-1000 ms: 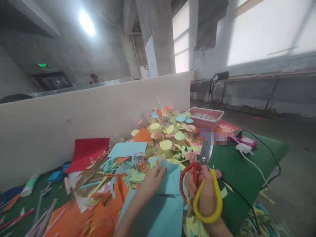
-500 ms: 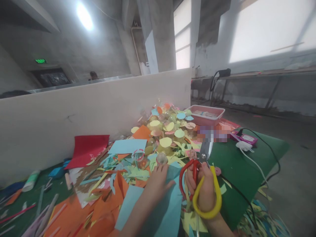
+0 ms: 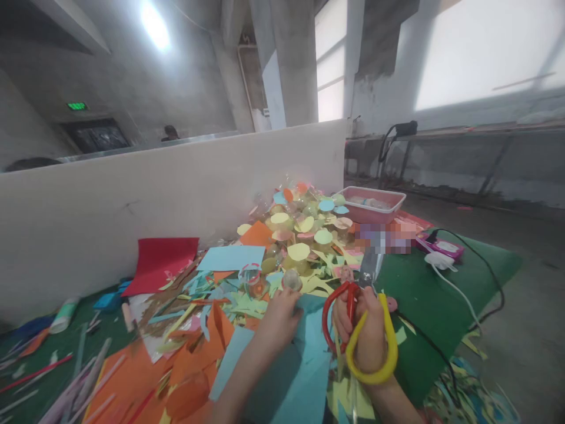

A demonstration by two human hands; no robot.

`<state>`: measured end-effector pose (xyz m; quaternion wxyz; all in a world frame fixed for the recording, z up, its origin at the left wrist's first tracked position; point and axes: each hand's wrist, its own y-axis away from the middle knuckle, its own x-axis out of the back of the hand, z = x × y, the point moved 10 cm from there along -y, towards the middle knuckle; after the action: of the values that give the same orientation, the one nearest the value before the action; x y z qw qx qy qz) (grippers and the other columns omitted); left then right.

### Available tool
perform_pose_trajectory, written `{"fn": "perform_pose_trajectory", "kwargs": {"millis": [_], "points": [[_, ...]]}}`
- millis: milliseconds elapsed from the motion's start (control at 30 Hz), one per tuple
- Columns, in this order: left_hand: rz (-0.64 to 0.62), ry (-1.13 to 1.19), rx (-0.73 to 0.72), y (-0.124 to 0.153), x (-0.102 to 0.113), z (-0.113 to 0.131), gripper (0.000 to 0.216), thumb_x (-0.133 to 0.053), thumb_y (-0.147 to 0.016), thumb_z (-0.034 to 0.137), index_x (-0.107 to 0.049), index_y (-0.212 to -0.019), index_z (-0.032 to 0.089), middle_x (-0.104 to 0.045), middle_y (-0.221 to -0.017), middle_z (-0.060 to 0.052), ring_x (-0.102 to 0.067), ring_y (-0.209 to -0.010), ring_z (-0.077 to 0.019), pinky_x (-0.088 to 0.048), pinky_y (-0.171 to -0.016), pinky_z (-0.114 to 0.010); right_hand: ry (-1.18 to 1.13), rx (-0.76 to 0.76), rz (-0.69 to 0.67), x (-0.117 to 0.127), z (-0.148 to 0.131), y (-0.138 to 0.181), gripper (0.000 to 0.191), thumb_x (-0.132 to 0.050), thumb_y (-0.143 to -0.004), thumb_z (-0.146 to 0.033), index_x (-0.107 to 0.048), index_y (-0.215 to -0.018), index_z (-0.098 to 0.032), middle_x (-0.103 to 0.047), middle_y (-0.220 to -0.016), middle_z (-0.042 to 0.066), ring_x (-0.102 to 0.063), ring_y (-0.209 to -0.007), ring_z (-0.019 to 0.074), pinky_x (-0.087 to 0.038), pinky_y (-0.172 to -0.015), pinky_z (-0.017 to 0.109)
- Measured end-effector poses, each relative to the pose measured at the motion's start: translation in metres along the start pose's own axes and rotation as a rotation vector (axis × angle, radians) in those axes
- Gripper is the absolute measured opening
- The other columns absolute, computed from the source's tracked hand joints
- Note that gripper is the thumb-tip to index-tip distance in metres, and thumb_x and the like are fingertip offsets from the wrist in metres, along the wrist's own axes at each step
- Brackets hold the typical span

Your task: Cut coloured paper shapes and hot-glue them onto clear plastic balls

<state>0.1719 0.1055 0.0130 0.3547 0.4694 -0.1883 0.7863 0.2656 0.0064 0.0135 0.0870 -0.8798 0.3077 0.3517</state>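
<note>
My left hand [image 3: 279,318] has its fingers curled at the top edge of a sheet of light blue paper [image 3: 293,377], with the thumb drawn in. Just beyond the fingertips sits a small clear round plastic piece [image 3: 291,279]. My right hand [image 3: 364,327] grips a pair of scissors [image 3: 389,353] with one red and one yellow handle. Its metal blades point away from me, their tips hidden by a blurred patch. Left of the paper lie orange sheets [image 3: 189,347], and a smaller blue sheet [image 3: 232,258] is farther back.
A heap of clear domes with paper discs [image 3: 298,252] rises against the white partition [image 3: 176,194]. A pink basin [image 3: 375,209] stands at the back right. Cords cross the green tabletop [image 3: 424,306]. Red paper [image 3: 163,262], a glue stick [image 3: 64,316] and scraps lie left.
My left hand has curled its fingers and drawn in its thumb, which was spread before. The scissors stay in my right hand. The view has shifted slightly.
</note>
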Motion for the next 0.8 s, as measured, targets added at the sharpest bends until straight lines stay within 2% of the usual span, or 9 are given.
{"fn": "perform_pose_trajectory", "kwargs": {"millis": [67, 167, 267, 367, 467, 600, 700, 800], "points": [[0.008, 0.028, -0.012, 0.000, 0.002, 0.001, 0.023, -0.048, -0.079, 0.015, -0.064, -0.096, 0.016, -0.062, -0.112, -0.015, -0.053, -0.112, -0.0313, -0.040, -0.098, -0.042, 0.005, -0.002, 0.004, 0.000, -0.001, -0.001, 0.067, -0.040, -0.083, -0.071, -0.041, -0.038, -0.021, -0.030, -0.031, -0.004, -0.029, -0.025, 0.0084, -0.023, -0.025, 0.020], [0.029, 0.094, -0.045, 0.002, 0.004, 0.004, 0.019, -0.050, -0.077, 0.015, -0.060, -0.094, 0.018, -0.062, -0.110, -0.012, -0.055, -0.109, -0.0267, -0.041, -0.096, -0.037, 0.025, -0.005, 0.005, -0.001, -0.002, -0.001, 0.068, -0.039, -0.083, -0.072, -0.040, -0.038, -0.022, -0.029, -0.031, -0.004, -0.029, -0.024, 0.0082, -0.024, -0.025, 0.020], [0.052, 0.156, -0.059, 0.005, 0.013, 0.005, 0.011, -0.047, -0.079, 0.016, -0.052, -0.087, 0.022, -0.062, -0.091, -0.004, -0.058, -0.090, -0.0209, -0.044, -0.083, -0.033, 0.032, 0.035, 0.000, -0.002, -0.006, 0.000, 0.066, -0.040, -0.084, -0.070, -0.041, -0.039, -0.021, -0.031, -0.032, -0.004, -0.029, -0.025, 0.0079, -0.025, -0.026, 0.019], [0.111, 0.194, -0.052, 0.008, 0.034, 0.005, 0.004, -0.044, -0.081, 0.020, -0.042, -0.079, 0.023, -0.052, -0.077, 0.003, -0.052, -0.076, -0.0171, -0.042, -0.072, -0.029, 0.021, 0.062, -0.014, -0.003, -0.008, 0.000, 0.065, -0.039, -0.086, -0.068, -0.041, -0.040, -0.022, -0.030, -0.031, -0.004, -0.028, -0.025, 0.0079, -0.023, -0.025, 0.020], [0.196, 0.221, -0.020, 0.013, 0.063, 0.002, 0.006, -0.043, -0.083, 0.025, -0.038, -0.079, 0.024, -0.048, -0.078, 0.003, -0.049, -0.075, -0.0166, -0.040, -0.071, -0.029, 0.019, 0.106, -0.008, -0.001, -0.012, -0.001, 0.064, -0.039, -0.088, -0.065, -0.042, -0.042, -0.021, -0.030, -0.032, -0.005, -0.028, -0.026, 0.0075, -0.021, -0.027, 0.019], [0.322, 0.318, 0.082, 0.020, 0.096, -0.016, 0.012, -0.049, -0.083, 0.031, -0.040, -0.085, 0.024, -0.048, -0.079, 0.004, -0.050, -0.074, -0.0169, -0.040, -0.070, -0.030, 0.031, 0.152, -0.023, -0.001, -0.016, -0.002, 0.062, -0.039, -0.090, -0.062, -0.043, -0.043, -0.021, -0.031, -0.034, -0.005, -0.030, -0.029, 0.0074, -0.024, -0.031, 0.020], [0.400, 0.405, 0.118, 0.023, 0.111, -0.031, 0.018, -0.053, -0.082, 0.034, -0.044, -0.094, 0.023, -0.054, -0.084, 0.002, -0.054, -0.077, -0.0183, -0.044, -0.073, -0.032, 0.035, 0.134, -0.024, -0.001, -0.013, -0.002, 0.064, -0.037, -0.091, -0.060, -0.041, -0.042, -0.021, -0.031, -0.034, -0.004, -0.031, -0.030, 0.0076, -0.024, -0.033, 0.021], [0.456, 0.485, 0.089, 0.025, 0.120, -0.038, 0.028, -0.057, -0.081, 0.033, -0.046, -0.104, 0.022, -0.060, -0.092, -0.002, -0.059, -0.084, -0.0208, -0.047, -0.078, -0.035, 0.025, 0.101, -0.031, -0.002, -0.010, -0.002, 0.065, -0.035, -0.092, -0.060, -0.042, -0.041, -0.021, -0.031, -0.033, -0.004, -0.031, -0.030, 0.0079, -0.024, -0.033, 0.022]]}}
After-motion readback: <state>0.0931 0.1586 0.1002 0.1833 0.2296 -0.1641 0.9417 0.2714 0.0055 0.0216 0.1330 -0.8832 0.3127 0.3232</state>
